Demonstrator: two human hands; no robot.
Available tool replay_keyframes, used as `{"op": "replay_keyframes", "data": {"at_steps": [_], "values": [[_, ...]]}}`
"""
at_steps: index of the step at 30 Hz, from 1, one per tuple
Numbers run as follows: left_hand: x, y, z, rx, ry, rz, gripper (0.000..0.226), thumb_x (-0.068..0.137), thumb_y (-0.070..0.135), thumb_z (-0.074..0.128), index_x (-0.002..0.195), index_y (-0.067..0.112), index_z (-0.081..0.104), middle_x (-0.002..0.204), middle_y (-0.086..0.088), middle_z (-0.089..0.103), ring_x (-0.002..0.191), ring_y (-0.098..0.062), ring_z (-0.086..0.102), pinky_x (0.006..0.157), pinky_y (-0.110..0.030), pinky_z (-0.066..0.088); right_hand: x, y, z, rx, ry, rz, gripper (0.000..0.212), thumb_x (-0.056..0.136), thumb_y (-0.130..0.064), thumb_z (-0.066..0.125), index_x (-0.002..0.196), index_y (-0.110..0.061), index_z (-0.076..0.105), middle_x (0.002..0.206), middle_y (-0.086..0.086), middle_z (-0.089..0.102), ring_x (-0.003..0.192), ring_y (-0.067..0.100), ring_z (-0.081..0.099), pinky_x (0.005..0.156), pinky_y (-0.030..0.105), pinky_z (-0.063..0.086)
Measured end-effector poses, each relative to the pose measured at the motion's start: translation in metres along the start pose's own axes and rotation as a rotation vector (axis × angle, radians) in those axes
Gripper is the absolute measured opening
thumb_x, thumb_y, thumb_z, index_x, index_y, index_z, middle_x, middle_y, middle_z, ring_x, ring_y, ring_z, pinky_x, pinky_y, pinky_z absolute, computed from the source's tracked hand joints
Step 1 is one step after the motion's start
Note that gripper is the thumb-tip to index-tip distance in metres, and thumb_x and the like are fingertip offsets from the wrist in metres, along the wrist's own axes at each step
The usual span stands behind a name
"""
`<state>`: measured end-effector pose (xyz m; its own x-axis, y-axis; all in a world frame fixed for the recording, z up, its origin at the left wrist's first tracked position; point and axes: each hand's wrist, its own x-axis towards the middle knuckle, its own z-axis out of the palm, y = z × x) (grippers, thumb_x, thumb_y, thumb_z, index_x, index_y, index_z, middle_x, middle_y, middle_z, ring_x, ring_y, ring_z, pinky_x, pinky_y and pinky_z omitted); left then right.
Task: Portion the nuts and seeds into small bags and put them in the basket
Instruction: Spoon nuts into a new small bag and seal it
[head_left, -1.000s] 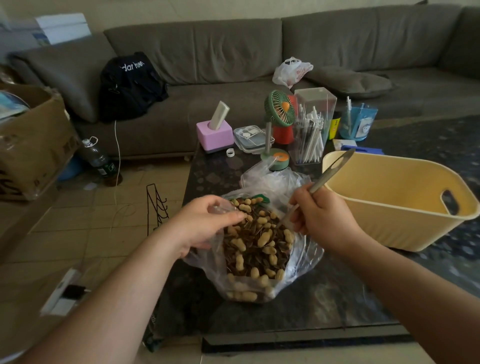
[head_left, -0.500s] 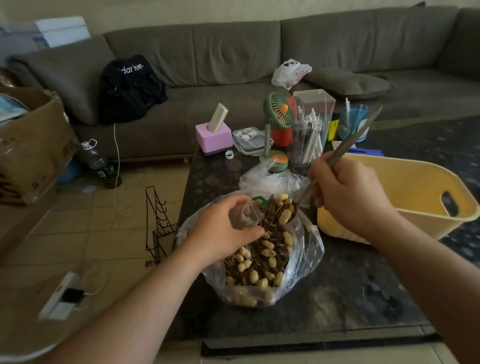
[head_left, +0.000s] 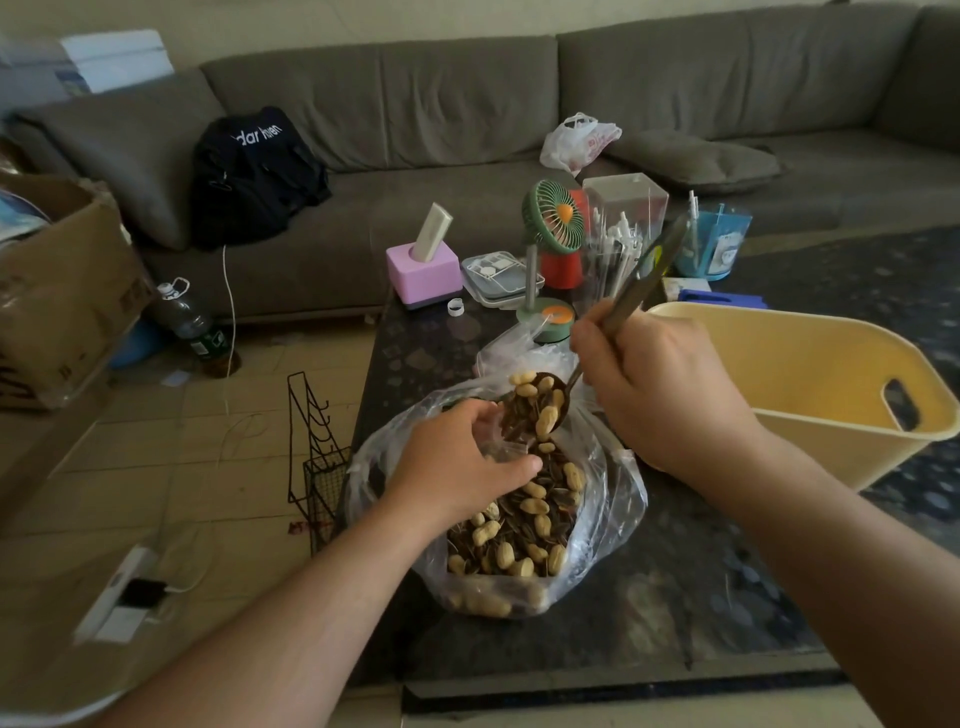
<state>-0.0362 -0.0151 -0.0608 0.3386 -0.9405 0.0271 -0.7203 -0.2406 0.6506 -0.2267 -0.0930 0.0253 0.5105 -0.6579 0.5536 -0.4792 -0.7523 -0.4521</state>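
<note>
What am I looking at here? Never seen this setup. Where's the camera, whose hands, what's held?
No machine: a person wears one wide-angle camera on the head, looking down at their own bare hands. On the dark table sits a big clear bag of peanuts and seeds, with a yellow basket to its right. The right hand grips a metal spoon heaped with the mix. The left hand pinches a small clear bag, mostly hidden by its fingers, just under the tilted spoon.
</note>
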Motion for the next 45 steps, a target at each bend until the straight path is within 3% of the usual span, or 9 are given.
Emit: {"op": "replay_keyframes", "data": {"at_steps": [7,14,18,21,26,32,35,41,45], "values": [[0.002,-0.002,0.005,0.016,0.002,-0.007,0.073,0.078,0.063,0.083,0.140,0.032,0.060,0.118,0.021,0.068,0.103,0.005,0.061,0.072,-0.008,0.037,-0.002,0.002,0.008,-0.071,0.000,-0.104,0.028,0.109,-0.030,0.044,0.083,-0.020,0.051,0.064,-0.011,0.049,0.054,0.006,0.049,0.052,0.026,0.037],[0.000,-0.001,0.008,-0.023,0.001,-0.015,0.068,0.077,0.061,0.084,0.135,0.034,0.062,0.112,0.024,0.066,0.100,0.008,0.061,0.073,-0.008,0.040,-0.005,0.002,0.010,-0.098,-0.010,-0.142,0.028,0.109,-0.030,0.044,0.089,-0.015,0.057,0.071,-0.006,0.052,0.058,0.015,0.050,0.055,0.036,0.044],[0.000,-0.001,0.008,-0.035,-0.003,-0.041,0.061,0.079,0.060,0.084,0.130,0.035,0.063,0.111,0.022,0.068,0.100,0.006,0.063,0.072,-0.010,0.040,-0.006,0.000,0.012,-0.093,-0.027,-0.196,0.024,0.108,-0.032,0.043,0.086,-0.022,0.047,0.071,-0.007,0.051,0.059,0.017,0.050,0.055,0.040,0.047],[0.000,-0.002,0.007,-0.048,0.001,-0.056,0.047,0.079,0.059,0.085,0.116,0.038,0.064,0.106,0.022,0.070,0.097,0.008,0.062,0.071,-0.010,0.041,-0.005,0.001,0.013,-0.101,-0.039,-0.226,0.022,0.109,-0.033,0.042,0.087,-0.028,0.039,0.070,-0.014,0.041,0.059,0.015,0.046,0.054,0.038,0.045],[0.000,-0.001,0.007,-0.062,-0.001,-0.055,0.044,0.079,0.059,0.084,0.113,0.038,0.066,0.103,0.022,0.070,0.095,0.009,0.062,0.071,-0.010,0.040,-0.004,0.001,0.012,-0.084,-0.053,-0.250,0.023,0.109,-0.032,0.044,0.087,-0.030,0.038,0.069,-0.016,0.040,0.058,0.013,0.046,0.055,0.034,0.042],[-0.002,0.002,0.003,-0.053,0.010,-0.049,0.034,0.081,0.054,0.085,0.093,0.046,0.055,0.095,0.026,0.066,0.089,0.013,0.057,0.069,-0.009,0.037,-0.003,0.001,0.009,-0.081,-0.057,-0.228,0.022,0.109,-0.032,0.043,0.088,-0.030,0.041,0.071,-0.020,0.039,0.058,0.006,0.042,0.057,0.029,0.036],[-0.003,0.004,0.002,-0.042,0.021,-0.024,0.034,0.081,0.055,0.083,0.099,0.044,0.057,0.096,0.026,0.066,0.090,0.012,0.058,0.070,-0.010,0.038,-0.003,0.000,0.009,-0.083,-0.042,-0.236,0.020,0.109,-0.031,0.043,0.089,-0.029,0.043,0.072,-0.019,0.039,0.058,0.005,0.041,0.056,0.024,0.033],[-0.004,0.003,0.003,-0.049,0.063,0.006,0.034,0.082,0.055,0.082,0.108,0.039,0.067,0.095,0.025,0.072,0.089,0.013,0.063,0.074,-0.010,0.046,-0.004,-0.001,0.010,-0.089,-0.012,-0.245,0.021,0.110,-0.028,0.046,0.090,-0.030,0.039,0.073,-0.013,0.040,0.059,0.012,0.042,0.056,0.031,0.038],[-0.006,0.005,0.000,-0.042,0.090,0.048,0.038,0.085,0.052,0.082,0.117,0.040,0.067,0.094,0.029,0.067,0.088,0.018,0.059,0.069,-0.001,0.044,-0.004,0.000,0.008,-0.093,-0.005,-0.210,0.025,0.109,-0.029,0.044,0.092,-0.017,0.058,0.077,-0.008,0.052,0.063,0.016,0.050,0.057,0.037,0.046]]}}
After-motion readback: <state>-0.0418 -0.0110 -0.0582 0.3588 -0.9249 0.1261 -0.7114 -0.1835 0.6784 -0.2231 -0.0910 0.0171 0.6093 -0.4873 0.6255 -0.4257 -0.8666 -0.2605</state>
